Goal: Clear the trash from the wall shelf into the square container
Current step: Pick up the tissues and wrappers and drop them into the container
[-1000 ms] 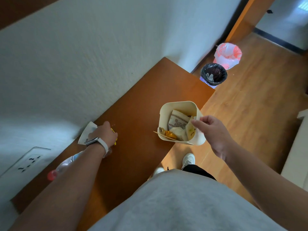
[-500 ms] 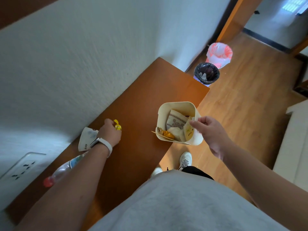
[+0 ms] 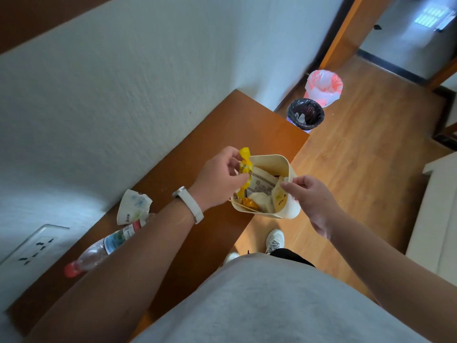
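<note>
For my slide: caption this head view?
Left hand drops yellow wrapper into square container pinched by right hand.

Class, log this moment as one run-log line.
left hand: holds yellow plastic wrapper over cream square container | right hand: grips container rim | crumpled paper cup: on shelf

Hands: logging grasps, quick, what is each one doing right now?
Left hand: closed on the yellow wrapper, over the container.
Right hand: closed, pinching the container's rim.
</note>
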`<state>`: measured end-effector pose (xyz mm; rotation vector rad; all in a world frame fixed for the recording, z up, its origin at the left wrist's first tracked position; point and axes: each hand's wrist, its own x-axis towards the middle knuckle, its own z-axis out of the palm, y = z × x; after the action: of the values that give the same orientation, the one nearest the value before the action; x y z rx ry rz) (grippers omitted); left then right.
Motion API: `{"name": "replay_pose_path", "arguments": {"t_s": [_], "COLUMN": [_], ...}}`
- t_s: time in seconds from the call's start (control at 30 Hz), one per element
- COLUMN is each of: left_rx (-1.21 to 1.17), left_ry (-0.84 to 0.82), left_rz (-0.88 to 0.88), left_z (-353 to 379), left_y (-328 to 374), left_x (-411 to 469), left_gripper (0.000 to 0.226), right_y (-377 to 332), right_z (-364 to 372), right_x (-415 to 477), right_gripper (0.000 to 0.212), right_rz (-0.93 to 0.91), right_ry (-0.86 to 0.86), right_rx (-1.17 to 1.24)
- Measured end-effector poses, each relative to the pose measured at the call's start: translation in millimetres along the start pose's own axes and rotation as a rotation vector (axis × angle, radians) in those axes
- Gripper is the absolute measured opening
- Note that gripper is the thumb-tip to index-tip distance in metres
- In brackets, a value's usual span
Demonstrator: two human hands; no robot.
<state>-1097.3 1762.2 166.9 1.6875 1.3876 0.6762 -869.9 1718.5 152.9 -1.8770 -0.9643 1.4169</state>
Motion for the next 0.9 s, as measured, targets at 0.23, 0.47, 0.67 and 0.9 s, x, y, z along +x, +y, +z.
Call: {"name": "replay_pose_path", "arguments": {"t_s": [0.23,0.47,0.67,0.9], "left_rx": [0.198,0.235,0.328,0.553], "left_ry": [-0.238,-0.224,-0.017,0.135], "left_rz": [0.062,0.089,-0.006,-0.407], "left_z": [33.8,33.1,-7.3,-69.3], "left_y": [7.8,-0.1,-29.4,-105.9], "left_x": [-13.9,-23.2,-19.1,-37.2], "left_gripper": [0.018,0.011,0.013,0.024], "right_y": [6.1,8.3,6.6,6.7], "right_z": [-6.5,-6.3,-3.2,-4.1], "right_x": [-2.6,-3.4,-3.4,-0.8], "right_gripper": [0.050,0.069,0.065,0.055], "right_rz": [0.003,-0.009,-0.014,-0.023], "right_ry": [-0.002,0.015,0.002,-0.005], "right_rx": [0.008,-0.011,-0.020,-0.004]}}
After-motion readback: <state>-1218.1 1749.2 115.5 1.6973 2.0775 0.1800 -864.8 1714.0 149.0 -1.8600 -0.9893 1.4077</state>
